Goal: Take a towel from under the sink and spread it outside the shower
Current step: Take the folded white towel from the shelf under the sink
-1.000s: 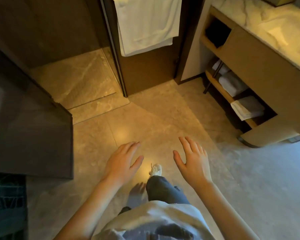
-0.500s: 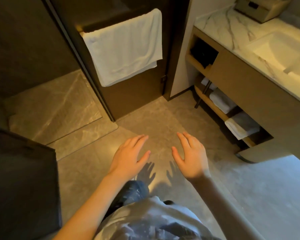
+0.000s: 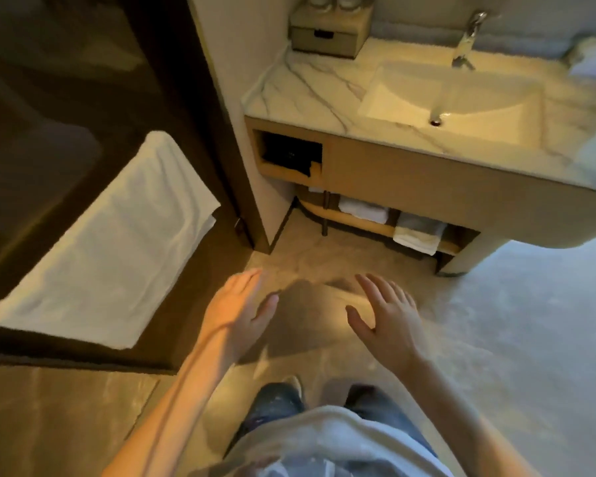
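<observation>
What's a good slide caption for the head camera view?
Empty hands approach folded white towels under the marble sink.

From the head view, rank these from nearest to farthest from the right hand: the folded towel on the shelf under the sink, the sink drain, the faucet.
Measured from the right hand:
1. Folded towel, on the low shelf under the vanity, ahead of the hand.
2. Sink drain, in the basin above the shelf.
3. Faucet, at the basin's back edge, farthest away.

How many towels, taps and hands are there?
Hanging towel: 1
Folded towels under the sink: 2
Tap: 1
Hands, left and right: 2
Total: 6
</observation>
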{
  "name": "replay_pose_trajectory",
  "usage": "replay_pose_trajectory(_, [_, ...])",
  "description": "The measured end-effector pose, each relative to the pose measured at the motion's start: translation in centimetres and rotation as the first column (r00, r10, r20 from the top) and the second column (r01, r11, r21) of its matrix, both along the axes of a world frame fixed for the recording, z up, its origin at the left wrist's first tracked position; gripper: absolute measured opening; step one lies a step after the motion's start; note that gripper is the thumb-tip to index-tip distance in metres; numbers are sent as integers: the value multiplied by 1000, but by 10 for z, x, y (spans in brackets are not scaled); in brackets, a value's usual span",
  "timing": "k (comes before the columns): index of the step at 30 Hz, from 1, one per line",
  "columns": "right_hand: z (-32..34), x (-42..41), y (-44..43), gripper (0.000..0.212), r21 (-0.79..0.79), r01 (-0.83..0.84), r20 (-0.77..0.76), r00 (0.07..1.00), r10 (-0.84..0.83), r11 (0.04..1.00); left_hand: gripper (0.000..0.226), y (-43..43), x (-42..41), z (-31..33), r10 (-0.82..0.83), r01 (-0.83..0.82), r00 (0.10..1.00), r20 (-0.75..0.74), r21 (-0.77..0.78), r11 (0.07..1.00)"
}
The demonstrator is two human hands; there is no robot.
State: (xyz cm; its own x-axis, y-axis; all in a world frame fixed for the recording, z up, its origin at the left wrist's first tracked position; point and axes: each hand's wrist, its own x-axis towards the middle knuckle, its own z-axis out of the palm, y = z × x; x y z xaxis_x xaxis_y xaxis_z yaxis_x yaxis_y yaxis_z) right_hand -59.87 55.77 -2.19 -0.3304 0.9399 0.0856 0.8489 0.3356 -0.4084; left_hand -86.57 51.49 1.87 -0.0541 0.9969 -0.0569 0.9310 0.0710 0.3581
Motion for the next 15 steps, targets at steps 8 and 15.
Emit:
replay_pose_trajectory(8, [16,18,37,56,36,367,-119,925,-360,930,46,107,42,10,-324,318,938,124,65,946])
replay_pose_trajectory(15, [8,100,59,55,9,468,-130,877,-463,884,49,150,139,-9,-480,479,867,131,38,877])
